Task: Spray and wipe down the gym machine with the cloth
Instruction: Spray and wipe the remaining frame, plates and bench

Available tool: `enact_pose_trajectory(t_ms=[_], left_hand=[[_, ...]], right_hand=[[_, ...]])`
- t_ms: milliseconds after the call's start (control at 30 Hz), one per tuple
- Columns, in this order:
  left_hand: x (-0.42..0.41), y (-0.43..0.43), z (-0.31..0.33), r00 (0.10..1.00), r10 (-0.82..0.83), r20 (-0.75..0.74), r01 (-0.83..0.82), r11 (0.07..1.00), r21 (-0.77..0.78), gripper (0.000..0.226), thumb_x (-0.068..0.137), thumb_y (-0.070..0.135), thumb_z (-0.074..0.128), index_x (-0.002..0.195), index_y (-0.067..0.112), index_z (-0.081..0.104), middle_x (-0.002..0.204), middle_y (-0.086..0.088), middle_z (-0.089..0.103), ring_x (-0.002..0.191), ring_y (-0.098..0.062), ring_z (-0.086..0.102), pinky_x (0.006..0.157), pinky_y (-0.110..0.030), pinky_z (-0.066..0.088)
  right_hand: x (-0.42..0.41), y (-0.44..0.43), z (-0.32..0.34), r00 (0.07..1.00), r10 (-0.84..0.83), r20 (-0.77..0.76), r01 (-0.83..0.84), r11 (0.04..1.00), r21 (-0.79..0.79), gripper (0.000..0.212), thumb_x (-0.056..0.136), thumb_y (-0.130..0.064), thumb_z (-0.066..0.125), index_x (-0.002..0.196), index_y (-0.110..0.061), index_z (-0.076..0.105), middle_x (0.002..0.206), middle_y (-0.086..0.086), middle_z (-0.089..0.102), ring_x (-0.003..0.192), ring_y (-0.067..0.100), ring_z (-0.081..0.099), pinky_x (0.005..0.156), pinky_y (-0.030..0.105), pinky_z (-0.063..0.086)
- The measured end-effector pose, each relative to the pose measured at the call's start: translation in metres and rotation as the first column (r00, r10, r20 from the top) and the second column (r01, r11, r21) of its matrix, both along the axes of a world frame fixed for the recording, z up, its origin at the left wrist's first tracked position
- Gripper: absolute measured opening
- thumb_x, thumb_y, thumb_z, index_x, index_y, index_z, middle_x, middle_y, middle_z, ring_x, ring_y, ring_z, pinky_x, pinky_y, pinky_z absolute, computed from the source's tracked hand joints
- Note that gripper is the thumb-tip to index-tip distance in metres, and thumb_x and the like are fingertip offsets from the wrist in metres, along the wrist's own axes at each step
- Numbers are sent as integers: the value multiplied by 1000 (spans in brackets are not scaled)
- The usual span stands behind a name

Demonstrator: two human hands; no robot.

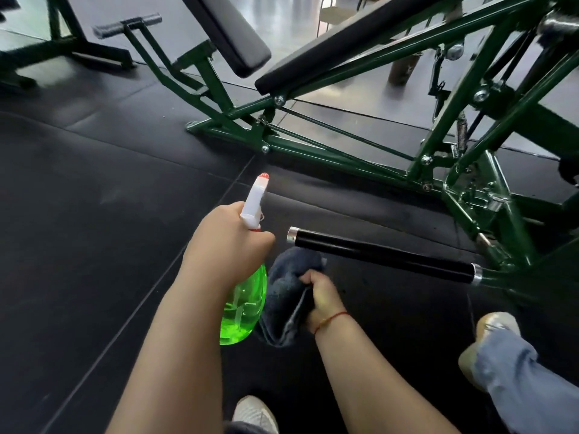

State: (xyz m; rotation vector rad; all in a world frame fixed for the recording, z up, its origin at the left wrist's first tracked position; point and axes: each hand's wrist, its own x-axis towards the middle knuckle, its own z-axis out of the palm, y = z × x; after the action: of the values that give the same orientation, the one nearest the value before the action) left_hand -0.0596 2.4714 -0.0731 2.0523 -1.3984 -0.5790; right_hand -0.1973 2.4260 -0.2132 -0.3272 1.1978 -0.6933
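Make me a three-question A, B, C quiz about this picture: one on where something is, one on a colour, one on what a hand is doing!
1. Where is the cloth? A on a shelf B in the right hand C in a bucket
2. What colour is the spray bottle? A green B blue C yellow
3. What is the left hand doing? A hanging empty B waving C gripping the bottle
Answers: 1 B, fingers curl round it; 2 A, its body is green; 3 C, it wraps the neck.

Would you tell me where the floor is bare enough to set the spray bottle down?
Bare: the black mat left of the left hand and spray bottle, up to the green frame. Crowded: around the black handle.
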Motion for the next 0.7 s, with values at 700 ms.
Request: enact_pose_trajectory(t_ms=[700], left_hand=[[-88, 84, 28, 843, -195, -501, 193, 980, -56, 57, 56, 24, 64, 111, 32, 64, 78, -10, 65, 71, -17, 57, 66, -33, 50]], right_hand=[[-128, 82, 154, 1000, 15, -17, -21, 921, -389, 23, 91, -21, 52, 100, -4, 65, 82, 15, 71, 83, 35, 67, 81, 42, 55]])
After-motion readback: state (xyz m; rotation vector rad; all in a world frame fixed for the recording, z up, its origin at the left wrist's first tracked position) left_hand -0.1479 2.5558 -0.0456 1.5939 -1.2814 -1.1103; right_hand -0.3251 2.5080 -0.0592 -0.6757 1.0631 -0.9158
